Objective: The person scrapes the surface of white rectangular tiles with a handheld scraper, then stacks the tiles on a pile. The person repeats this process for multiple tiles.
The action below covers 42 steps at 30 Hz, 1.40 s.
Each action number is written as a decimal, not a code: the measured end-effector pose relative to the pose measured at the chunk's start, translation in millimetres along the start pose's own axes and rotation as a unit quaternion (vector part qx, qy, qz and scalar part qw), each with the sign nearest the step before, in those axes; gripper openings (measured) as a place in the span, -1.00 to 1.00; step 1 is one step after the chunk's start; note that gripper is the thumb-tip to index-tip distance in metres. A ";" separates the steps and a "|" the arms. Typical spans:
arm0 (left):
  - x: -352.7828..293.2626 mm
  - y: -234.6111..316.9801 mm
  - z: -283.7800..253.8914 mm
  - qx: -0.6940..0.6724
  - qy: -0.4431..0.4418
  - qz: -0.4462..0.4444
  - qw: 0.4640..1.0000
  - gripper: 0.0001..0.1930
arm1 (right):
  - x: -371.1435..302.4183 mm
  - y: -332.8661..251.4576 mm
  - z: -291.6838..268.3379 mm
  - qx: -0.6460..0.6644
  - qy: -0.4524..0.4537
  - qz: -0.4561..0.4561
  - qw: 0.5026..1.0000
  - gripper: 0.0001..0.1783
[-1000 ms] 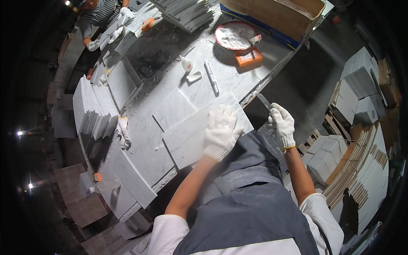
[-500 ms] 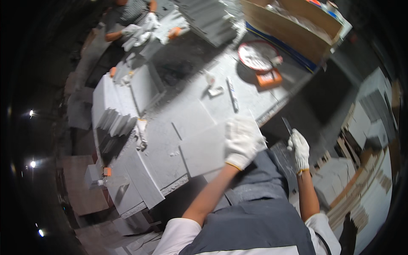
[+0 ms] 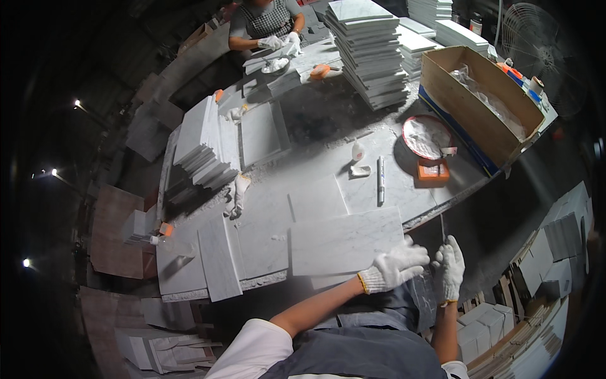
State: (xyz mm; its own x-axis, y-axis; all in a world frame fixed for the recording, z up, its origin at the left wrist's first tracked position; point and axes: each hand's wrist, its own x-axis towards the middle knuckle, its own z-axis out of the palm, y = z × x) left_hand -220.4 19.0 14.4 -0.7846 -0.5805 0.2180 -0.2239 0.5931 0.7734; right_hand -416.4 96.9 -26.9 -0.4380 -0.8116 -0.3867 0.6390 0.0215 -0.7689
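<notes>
My left hand [image 3: 396, 266], in a white knit glove, lies over the right front corner of a pale marble tile [image 3: 344, 243] with its fingers stretched toward my right hand. Also gloved, my right hand [image 3: 449, 268] is closed around a thin blade-like tool [image 3: 443, 224] pointing up, just off the table edge. Behind the tile, another light tile [image 3: 315, 199] lies flat. A white marker [image 3: 380, 180] rests beyond the tile, beside a small white bottle [image 3: 358, 151].
A red-rimmed bowl [image 3: 405, 140] of white paste stands by an orange block [image 3: 432, 172] and a long cardboard box [image 3: 467, 104]. Tile stacks [image 3: 369, 60] rise at the back, others [image 3: 196, 142] at left. A gloved co-worker [image 3: 271, 25] works across the table.
My left hand has slid off the tile's top to its right front corner, closer to my right hand. The whole view has shifted, showing more of the table's far side.
</notes>
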 end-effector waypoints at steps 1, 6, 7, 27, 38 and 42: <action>0.2 13.2 4.8 -0.107 -0.006 -0.008 0.994 -0.65 | 2.7 -1.3 14.5 -0.014 0.007 -0.001 1.000 -0.48; -9.0 13.3 -6.3 -0.254 0.165 -0.241 0.922 -0.73 | -2.7 -10.1 55.9 -0.063 -0.027 0.007 0.998 -0.50; -9.3 6.1 -10.7 -0.212 0.174 -0.256 0.927 -0.70 | -6.4 -10.4 58.4 -0.034 -0.069 0.010 0.997 -0.50; -11.0 4.7 -53.4 -0.188 -0.035 -0.355 0.915 -0.73 | -26.6 12.2 44.1 -0.263 -0.150 0.103 0.947 -0.59; -53.0 -24.8 -30.7 0.300 0.070 -0.131 0.942 -0.42 | 33.6 -5.2 23.3 -0.250 -0.094 0.043 0.963 -0.58; -58.1 -28.8 -16.0 0.404 -0.005 -0.084 0.911 -0.19 | 69.4 7.9 39.3 -0.307 -0.153 0.010 0.939 -0.56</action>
State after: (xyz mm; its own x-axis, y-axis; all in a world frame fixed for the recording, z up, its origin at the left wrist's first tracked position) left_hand -159.1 26.7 -11.0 -0.7049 -0.6976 0.1283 -0.6902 0.7163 0.1031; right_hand -416.9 17.9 -39.8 -0.1673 -0.9354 -0.3114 0.1194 0.2943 -0.9482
